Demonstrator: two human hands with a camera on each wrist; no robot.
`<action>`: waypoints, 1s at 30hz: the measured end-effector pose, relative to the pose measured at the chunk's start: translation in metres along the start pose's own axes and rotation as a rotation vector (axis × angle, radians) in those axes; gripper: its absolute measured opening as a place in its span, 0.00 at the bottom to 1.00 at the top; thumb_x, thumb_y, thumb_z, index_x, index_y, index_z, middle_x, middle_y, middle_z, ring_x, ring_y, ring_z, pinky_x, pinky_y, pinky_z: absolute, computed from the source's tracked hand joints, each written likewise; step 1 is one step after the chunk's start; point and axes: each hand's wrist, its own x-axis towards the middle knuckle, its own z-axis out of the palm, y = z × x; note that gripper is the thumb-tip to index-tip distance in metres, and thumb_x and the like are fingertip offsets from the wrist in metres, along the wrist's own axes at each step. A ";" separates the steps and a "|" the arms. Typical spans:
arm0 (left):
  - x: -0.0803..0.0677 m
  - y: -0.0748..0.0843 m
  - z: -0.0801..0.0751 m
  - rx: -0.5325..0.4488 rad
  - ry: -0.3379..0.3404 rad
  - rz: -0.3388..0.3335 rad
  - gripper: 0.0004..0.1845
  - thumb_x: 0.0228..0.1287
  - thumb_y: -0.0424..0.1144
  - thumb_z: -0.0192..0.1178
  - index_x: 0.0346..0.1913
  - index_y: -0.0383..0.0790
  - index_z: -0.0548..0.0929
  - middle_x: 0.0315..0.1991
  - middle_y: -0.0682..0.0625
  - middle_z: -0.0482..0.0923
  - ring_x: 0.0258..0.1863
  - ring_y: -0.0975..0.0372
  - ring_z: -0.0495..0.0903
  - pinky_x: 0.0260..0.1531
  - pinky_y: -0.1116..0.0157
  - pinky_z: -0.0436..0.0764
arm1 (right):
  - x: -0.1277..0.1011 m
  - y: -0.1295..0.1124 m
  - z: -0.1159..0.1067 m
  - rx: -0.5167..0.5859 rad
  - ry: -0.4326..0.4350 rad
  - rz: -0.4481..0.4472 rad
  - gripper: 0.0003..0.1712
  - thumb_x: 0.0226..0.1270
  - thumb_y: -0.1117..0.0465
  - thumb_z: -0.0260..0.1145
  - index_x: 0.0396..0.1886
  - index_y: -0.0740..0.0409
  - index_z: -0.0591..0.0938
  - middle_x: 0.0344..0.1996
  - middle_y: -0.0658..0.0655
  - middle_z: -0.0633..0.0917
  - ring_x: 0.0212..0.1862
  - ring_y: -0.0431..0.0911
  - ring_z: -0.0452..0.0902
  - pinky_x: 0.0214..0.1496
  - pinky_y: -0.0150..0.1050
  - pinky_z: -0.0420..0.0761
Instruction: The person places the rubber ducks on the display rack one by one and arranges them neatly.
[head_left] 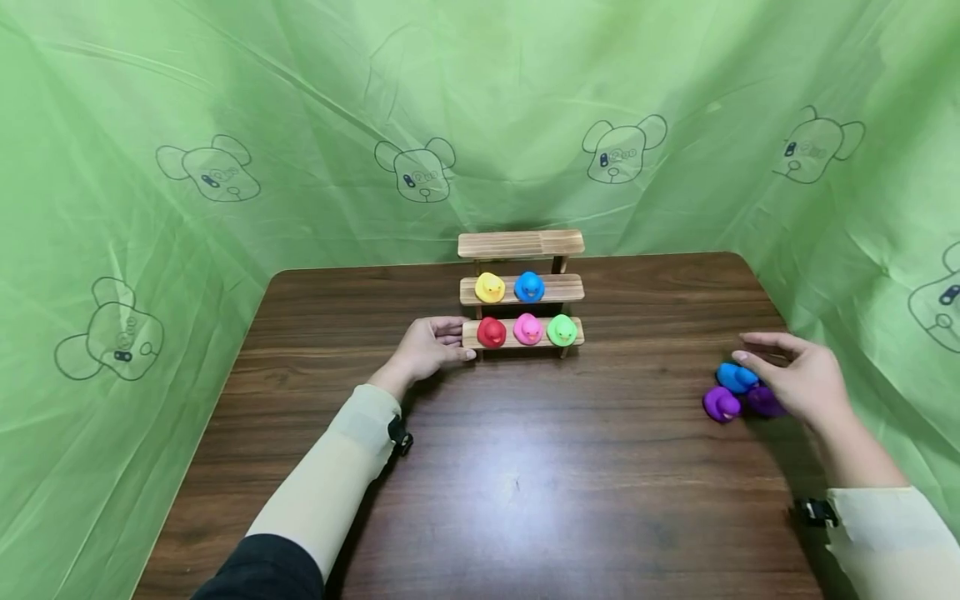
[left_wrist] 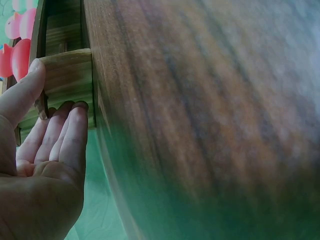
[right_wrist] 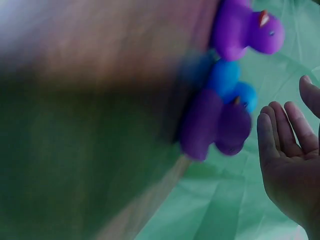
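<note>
Three toy ducks, a blue duck (head_left: 736, 377) and two purple ducks (head_left: 722, 403), are sitting in a cluster on the worktop (head_left: 517, 483), well to the right of the stepped wooden rack (head_left: 522, 292). The right hand (head_left: 798, 379) is hovering over them with fingers loosely spread, gripping nothing. The left hand (head_left: 427, 348) is resting against the rack's lowest step at its left end, thumb on top, fingers straight, seemingly bracing it. Five ducks are already lining the rack's two lower steps.
</note>
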 end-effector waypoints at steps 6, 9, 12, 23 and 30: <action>0.002 -0.001 0.000 -0.006 -0.005 0.011 0.32 0.54 0.21 0.77 0.65 0.28 0.81 0.58 0.36 0.85 0.58 0.48 0.84 0.53 0.65 0.86 | -0.003 0.017 -0.010 0.109 0.045 0.022 0.26 0.65 0.53 0.80 0.60 0.58 0.87 0.38 0.31 0.90 0.42 0.20 0.82 0.40 0.15 0.79; 0.001 -0.001 0.000 -0.005 -0.001 0.008 0.32 0.54 0.21 0.77 0.64 0.28 0.81 0.58 0.36 0.85 0.58 0.49 0.85 0.53 0.65 0.86 | -0.001 0.025 -0.013 0.159 0.090 0.020 0.26 0.63 0.58 0.81 0.60 0.59 0.87 0.39 0.30 0.89 0.42 0.19 0.82 0.41 0.14 0.78; 0.000 -0.001 -0.001 -0.001 -0.001 0.006 0.32 0.54 0.21 0.77 0.65 0.28 0.81 0.58 0.36 0.84 0.59 0.48 0.84 0.54 0.65 0.86 | 0.001 0.030 -0.015 0.230 0.121 0.033 0.26 0.61 0.63 0.81 0.60 0.58 0.87 0.39 0.31 0.90 0.43 0.23 0.84 0.42 0.16 0.80; -0.001 0.000 0.000 0.000 0.004 0.004 0.32 0.54 0.21 0.77 0.65 0.28 0.81 0.58 0.36 0.85 0.59 0.48 0.84 0.53 0.65 0.86 | 0.002 0.046 -0.024 -0.010 -0.041 0.081 0.36 0.61 0.46 0.82 0.66 0.55 0.84 0.43 0.22 0.84 0.45 0.12 0.71 0.44 0.09 0.68; -0.001 0.001 0.000 0.002 0.002 -0.007 0.32 0.55 0.21 0.77 0.65 0.28 0.81 0.58 0.35 0.84 0.60 0.47 0.84 0.53 0.66 0.86 | 0.003 0.051 -0.022 -0.084 -0.081 0.053 0.34 0.62 0.45 0.81 0.63 0.57 0.85 0.40 0.26 0.86 0.44 0.17 0.72 0.41 0.13 0.66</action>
